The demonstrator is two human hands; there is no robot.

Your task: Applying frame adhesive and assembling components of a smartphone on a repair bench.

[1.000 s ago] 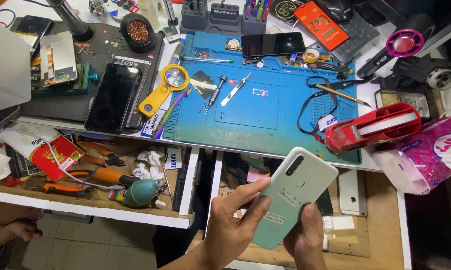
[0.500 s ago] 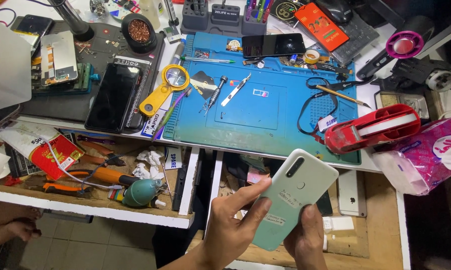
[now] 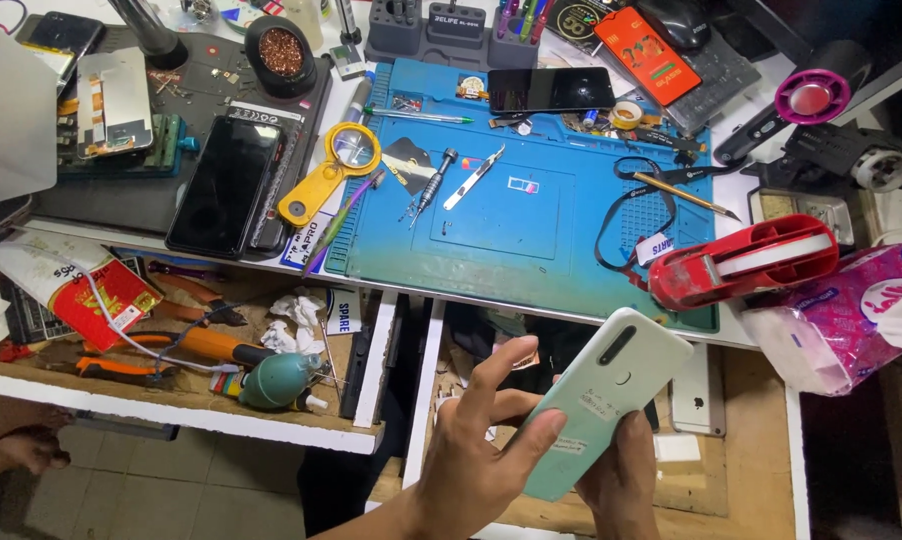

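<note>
A phone repair workshop. The bench (image 3: 391,280) carries a blue repair mat (image 3: 531,230). On the mat lie a precision screwdriver (image 3: 433,180) and a dark phone (image 3: 551,90); left of it are a yellow magnifier (image 3: 333,170) and a bare screen panel (image 3: 116,102). Below the mat, open drawers (image 3: 171,400) hold pliers and a dust blower (image 3: 276,380).

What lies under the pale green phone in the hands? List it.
Under the pale green phone, the right hand, an open wooden drawer and a white phone show. The drawer contents directly beneath stay covered.
</note>
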